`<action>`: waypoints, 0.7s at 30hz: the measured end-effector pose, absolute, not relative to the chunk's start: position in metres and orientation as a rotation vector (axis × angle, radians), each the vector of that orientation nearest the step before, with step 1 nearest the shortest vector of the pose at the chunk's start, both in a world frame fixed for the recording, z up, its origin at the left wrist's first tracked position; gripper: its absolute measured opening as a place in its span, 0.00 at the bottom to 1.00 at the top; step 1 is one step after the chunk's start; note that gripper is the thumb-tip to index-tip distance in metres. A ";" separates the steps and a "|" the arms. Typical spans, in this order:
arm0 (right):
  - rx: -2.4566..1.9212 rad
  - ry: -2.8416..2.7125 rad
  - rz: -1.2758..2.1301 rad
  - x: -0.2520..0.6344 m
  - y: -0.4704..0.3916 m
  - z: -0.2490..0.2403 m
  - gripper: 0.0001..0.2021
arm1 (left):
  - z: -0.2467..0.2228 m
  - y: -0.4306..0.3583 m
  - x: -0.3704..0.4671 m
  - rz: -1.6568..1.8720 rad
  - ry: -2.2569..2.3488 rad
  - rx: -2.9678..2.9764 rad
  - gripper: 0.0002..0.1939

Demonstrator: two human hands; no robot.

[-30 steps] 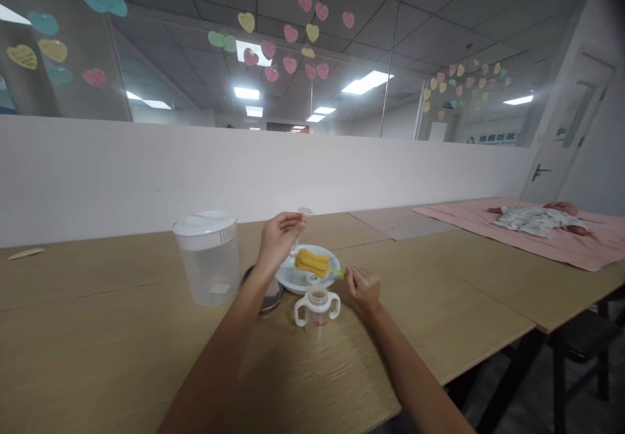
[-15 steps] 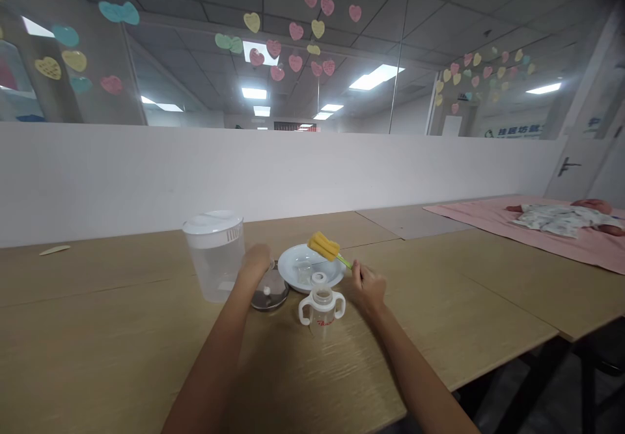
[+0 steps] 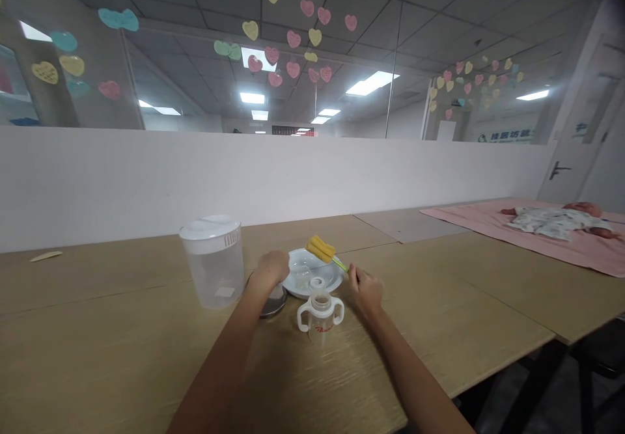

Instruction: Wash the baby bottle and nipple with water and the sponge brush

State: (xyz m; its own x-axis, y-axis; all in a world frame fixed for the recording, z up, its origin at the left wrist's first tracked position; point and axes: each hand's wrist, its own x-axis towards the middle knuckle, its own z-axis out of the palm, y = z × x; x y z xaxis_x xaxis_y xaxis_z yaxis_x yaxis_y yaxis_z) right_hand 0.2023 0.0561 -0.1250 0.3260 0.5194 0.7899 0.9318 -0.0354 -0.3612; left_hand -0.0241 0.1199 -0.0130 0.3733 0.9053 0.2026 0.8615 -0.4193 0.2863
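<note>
My right hand [image 3: 366, 287] is closed round the green handle of a bottle brush [image 3: 321, 249], its yellow sponge head raised over a white plate [image 3: 336, 282]. At the plate's left edge, my left hand [image 3: 274, 269] hovers with curled fingers; what they hold is hidden. Below that hand lies a round dark lid [image 3: 274, 302], partly covered by it. A clear baby bottle [image 3: 321, 317] with two white handles and red lettering stands upright in front of the plate. A white ring-shaped cap [image 3: 317, 284] and a clear cup-like piece [image 3: 302, 276] are on the plate.
A tall translucent bucket [image 3: 215, 268] with a white lid stands left of the plate. Far right, a baby doll [image 3: 549, 219] in patterned clothes lies on a pink cloth [image 3: 463, 216]. A pale flat strip [image 3: 46, 256] is at the far left; a white wall [image 3: 293, 174] closes the back.
My left hand has moved right, from beside the bucket across the lid to the plate's edge. My right hand keeps the brush almost where it was. The camera view has shifted slightly.
</note>
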 end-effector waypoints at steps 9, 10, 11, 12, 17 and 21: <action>-1.506 -1.287 -0.736 0.204 0.055 -0.128 0.28 | -0.037 0.114 -0.001 0.256 1.381 2.718 0.18; -1.497 -1.285 -0.742 0.204 0.055 -0.128 0.28 | -0.040 0.116 -0.002 0.264 1.385 2.718 0.17; -1.491 -1.283 -0.745 0.204 0.055 -0.127 0.28 | -0.042 0.118 -0.002 0.277 1.390 2.716 0.16; -1.488 -1.282 -0.744 0.204 0.055 -0.127 0.28 | -0.044 0.120 -0.003 0.294 1.393 2.713 0.15; -1.503 -1.269 -0.730 0.205 0.056 -0.128 0.27 | -0.036 0.123 -0.007 0.389 1.352 2.670 0.19; -1.497 -1.260 -0.724 0.205 0.057 -0.129 0.27 | -0.015 0.116 -0.012 0.548 1.306 2.625 0.21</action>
State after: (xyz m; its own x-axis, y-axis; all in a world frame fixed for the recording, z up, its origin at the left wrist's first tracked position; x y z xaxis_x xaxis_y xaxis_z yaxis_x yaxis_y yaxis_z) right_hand 0.2053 0.0566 -0.1289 0.2755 0.3449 0.8973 0.9490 0.0515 -0.3112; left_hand -0.0118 0.1162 -0.0150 0.5518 0.7950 0.2521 0.7367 -0.6063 0.2996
